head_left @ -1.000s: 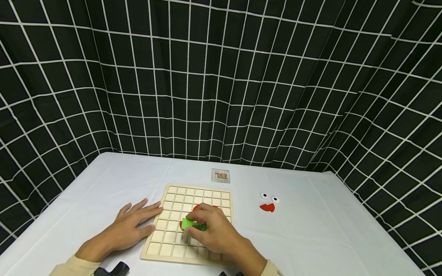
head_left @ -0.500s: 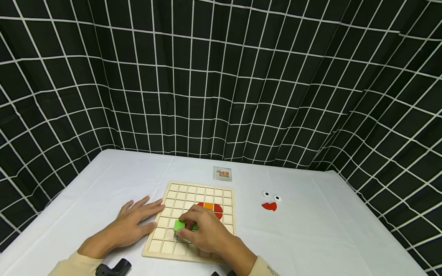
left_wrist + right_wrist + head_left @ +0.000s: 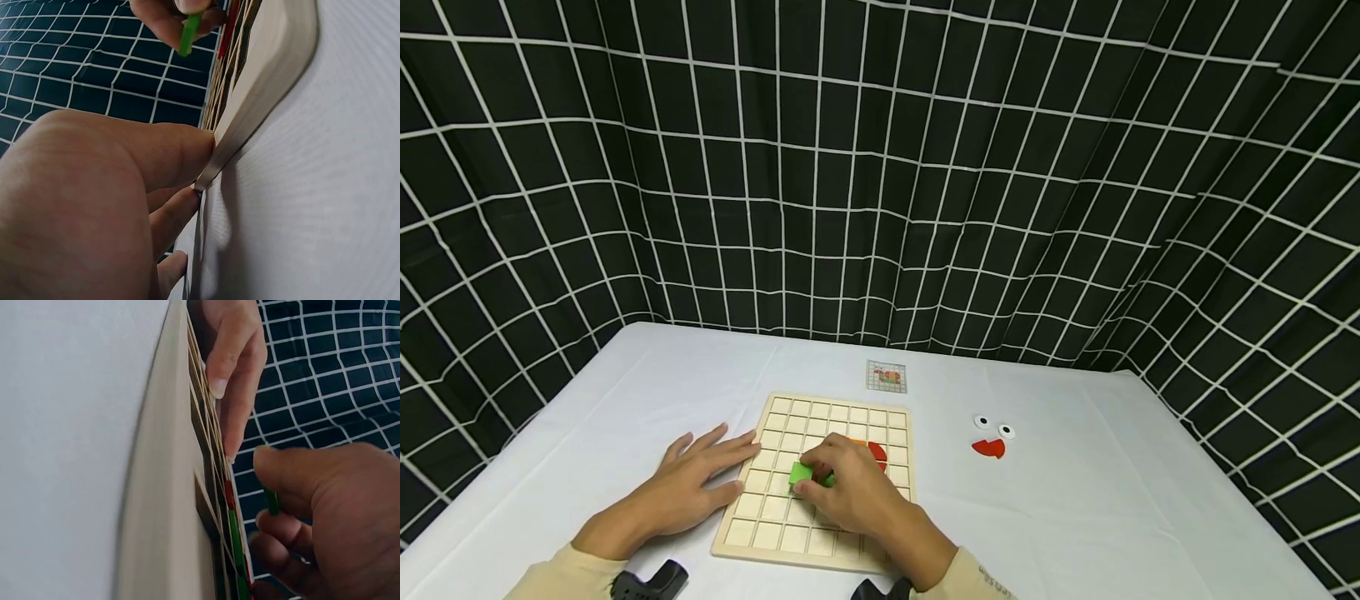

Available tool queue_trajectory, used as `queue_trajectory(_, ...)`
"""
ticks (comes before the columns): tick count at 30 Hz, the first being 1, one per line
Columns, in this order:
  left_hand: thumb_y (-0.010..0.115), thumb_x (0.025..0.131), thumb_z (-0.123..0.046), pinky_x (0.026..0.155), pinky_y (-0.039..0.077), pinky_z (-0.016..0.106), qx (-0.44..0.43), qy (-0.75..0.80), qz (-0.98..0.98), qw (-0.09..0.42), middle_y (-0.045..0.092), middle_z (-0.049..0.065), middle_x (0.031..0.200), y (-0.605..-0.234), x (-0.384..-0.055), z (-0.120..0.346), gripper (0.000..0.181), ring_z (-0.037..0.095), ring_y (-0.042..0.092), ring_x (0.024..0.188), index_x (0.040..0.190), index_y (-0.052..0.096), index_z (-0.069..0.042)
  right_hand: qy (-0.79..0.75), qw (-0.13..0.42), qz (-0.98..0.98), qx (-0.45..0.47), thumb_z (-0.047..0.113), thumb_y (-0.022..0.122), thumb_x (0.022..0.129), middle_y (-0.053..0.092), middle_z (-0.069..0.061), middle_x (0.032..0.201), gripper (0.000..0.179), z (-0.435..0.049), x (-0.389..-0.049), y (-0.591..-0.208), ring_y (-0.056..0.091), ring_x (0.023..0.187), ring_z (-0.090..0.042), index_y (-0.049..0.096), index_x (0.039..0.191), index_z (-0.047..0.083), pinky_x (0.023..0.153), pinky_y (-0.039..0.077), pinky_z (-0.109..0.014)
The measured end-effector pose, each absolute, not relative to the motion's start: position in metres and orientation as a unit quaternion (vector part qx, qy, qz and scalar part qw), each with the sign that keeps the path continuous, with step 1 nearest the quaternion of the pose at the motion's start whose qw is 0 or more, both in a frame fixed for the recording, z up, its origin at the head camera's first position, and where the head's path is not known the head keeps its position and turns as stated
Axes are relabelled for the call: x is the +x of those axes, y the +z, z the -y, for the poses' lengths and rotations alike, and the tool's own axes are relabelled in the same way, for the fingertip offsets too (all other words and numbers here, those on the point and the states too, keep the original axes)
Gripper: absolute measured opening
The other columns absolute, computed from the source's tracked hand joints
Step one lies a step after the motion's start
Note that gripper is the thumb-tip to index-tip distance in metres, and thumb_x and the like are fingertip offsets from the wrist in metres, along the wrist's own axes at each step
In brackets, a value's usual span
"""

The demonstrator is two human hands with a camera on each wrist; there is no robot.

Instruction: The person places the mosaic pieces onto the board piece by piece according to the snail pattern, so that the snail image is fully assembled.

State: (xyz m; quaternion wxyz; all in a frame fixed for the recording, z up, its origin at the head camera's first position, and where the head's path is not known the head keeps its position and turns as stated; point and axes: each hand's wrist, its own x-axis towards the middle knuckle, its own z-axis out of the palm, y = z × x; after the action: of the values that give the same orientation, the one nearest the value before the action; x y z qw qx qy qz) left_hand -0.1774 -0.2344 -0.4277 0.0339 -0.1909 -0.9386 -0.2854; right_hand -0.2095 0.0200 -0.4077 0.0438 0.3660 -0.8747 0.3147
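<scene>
My right hand (image 3: pixel 853 487) pinches a bright green square tile (image 3: pixel 801 475) between thumb and fingertips, holding it over the wooden grid board (image 3: pixel 741 532). In the right wrist view the tile (image 3: pixel 271 501) stands apart from the board's surface. Red pieces (image 3: pixel 877 452) and an orange piece (image 3: pixel 857 442) lie in the board's cells, partly covered by my right hand. Another green piece (image 3: pixel 236 540) sits in the grid beneath that hand. My left hand (image 3: pixel 688 487) lies spread on the cloth, its thumb and fingertips touching the board's left edge.
On the white tablecloth (image 3: pixel 1075 500), right of the board, are two round eye pieces (image 3: pixel 983 422) and a red piece (image 3: pixel 989 448) with a notched edge. A small picture card (image 3: pixel 887 377) lies behind the board. A black curtain with white grid lines (image 3: pixel 850 167) surrounds the table.
The right hand has carried the green tile left across the board, then slightly back right and farther from the person. The left hand keeps its place at the board's edge.
</scene>
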Motion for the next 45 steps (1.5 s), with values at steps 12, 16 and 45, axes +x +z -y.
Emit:
queue_trajectory(12,0.06,0.092,-0.026,0.105,0.001,0.065,-0.192,-0.279,0.94,0.037,0.045,0.003,0.146,-0.427,-0.178,0.235,0.044,0.042,0.022,0.139,0.135,0.058,-0.014,0.265,0.085,0.899,0.337,0.025,0.074,0.086,0.062,0.003,0.099,0.025,-0.019,-0.222,-0.412,0.056,0.098,-0.015,0.073,0.104,0.009,0.084,0.048,-0.027)
queue_trajectory(16,0.061,0.092,-0.026,0.105,0.002,0.066,-0.192,-0.279,0.94,0.035,0.046,0.003,0.146,-0.426,-0.178,0.235,0.044,0.042,0.023,0.139,0.135,0.059,-0.014,0.264,0.078,0.903,0.331,0.027,0.074,0.086,0.063,0.003,0.1,0.026,-0.019,-0.224,-0.413,0.056,0.101,-0.016,0.073,0.105,0.009,0.085,0.048,-0.028)
queue_trajectory(45,0.063,0.091,-0.025,0.105,0.002,0.065,-0.183,-0.279,0.942,0.035,0.046,0.003,0.145,-0.429,-0.178,0.233,0.044,0.041,0.023,0.139,0.134,0.06,-0.016,0.29,0.078,0.887,0.352,0.014,0.071,0.086,0.06,0.006,0.091,0.015,-0.032,-0.221,-0.409,0.047,0.085,-0.009,0.075,0.099,0.009,0.071,0.043,-0.023)
